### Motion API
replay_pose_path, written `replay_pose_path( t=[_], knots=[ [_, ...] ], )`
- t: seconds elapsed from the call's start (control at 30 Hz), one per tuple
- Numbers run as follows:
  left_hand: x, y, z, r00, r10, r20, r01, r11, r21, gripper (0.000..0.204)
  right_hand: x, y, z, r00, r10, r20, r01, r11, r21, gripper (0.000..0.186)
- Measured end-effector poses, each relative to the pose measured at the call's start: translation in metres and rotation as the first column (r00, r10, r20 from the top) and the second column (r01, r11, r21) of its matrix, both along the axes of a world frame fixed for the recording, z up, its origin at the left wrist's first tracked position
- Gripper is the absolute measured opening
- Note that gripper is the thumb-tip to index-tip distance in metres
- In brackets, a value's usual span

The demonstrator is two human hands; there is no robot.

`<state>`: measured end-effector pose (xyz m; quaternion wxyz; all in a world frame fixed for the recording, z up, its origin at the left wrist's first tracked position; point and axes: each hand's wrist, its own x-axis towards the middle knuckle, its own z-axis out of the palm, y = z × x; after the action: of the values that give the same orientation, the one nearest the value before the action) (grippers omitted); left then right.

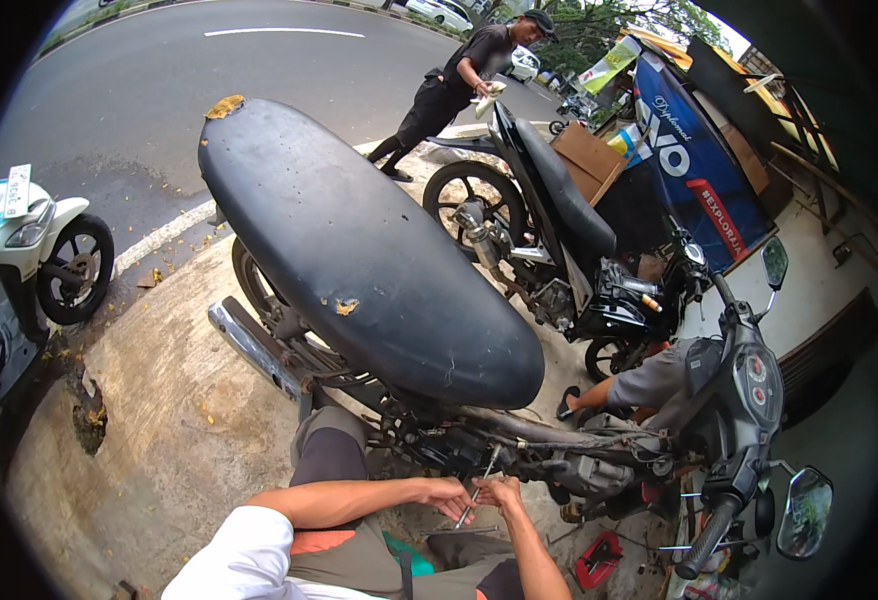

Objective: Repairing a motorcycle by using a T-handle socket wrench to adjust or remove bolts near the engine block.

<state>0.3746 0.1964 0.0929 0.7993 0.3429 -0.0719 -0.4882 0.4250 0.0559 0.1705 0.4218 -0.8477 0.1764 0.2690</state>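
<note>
A thin metal socket wrench (487, 470) slants between my hands, close to the uncovered engine side of a motorcycle (549, 440). My left hand (448, 497) has its fingers closed around the lower part of the wrench. Just right of it, my right hand (500, 492) pinches the shaft higher up. The tool's upper end points at the engine; whether it touches a bolt I cannot tell. Above my hands stretches the long black seat (359, 230), torn in places. A chrome exhaust (252, 345) lies at the rear of the motorcycle.
Handlebars (734, 440) with mirrors jut out at right. A red plastic part (598, 560) and tools lie on the ground below. Beyond the seat stands a black motorcycle (549, 220), with one person (469, 75) behind and another's leg (649, 380) beside it. A white scooter (29, 250) stands left.
</note>
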Motion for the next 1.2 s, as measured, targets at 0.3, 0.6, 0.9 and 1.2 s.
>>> replay_pose_path(
  t=[0.3,0.6,0.9,1.2],
  knots=[
    [-0.017,-0.008,-0.012,0.996,-0.092,-0.012,0.092,0.996,0.013,0.03,-0.009,-0.024,-0.028,0.987,0.011,-0.163,0.031,0.966,0.255,0.023],
    [-0.01,-0.016,-0.003,0.979,0.181,-0.096,-0.181,0.983,0.012,0.017,-0.006,-0.027,-0.023,0.981,0.032,-0.191,0.043,0.927,0.374,0.025],
    [-0.019,0.001,0.014,0.996,0.085,-0.012,-0.085,0.996,0.01,0.016,-0.027,-0.012,-0.002,0.99,0.028,-0.136,0.03,0.912,0.408,0.014],
    [-0.05,0.023,0.029,0.984,0.019,0.177,-0.081,0.933,0.352,0.021,-0.047,-0.005,-0.023,0.987,0.038,-0.153,0.049,0.85,0.524,0.019]
  ],
)
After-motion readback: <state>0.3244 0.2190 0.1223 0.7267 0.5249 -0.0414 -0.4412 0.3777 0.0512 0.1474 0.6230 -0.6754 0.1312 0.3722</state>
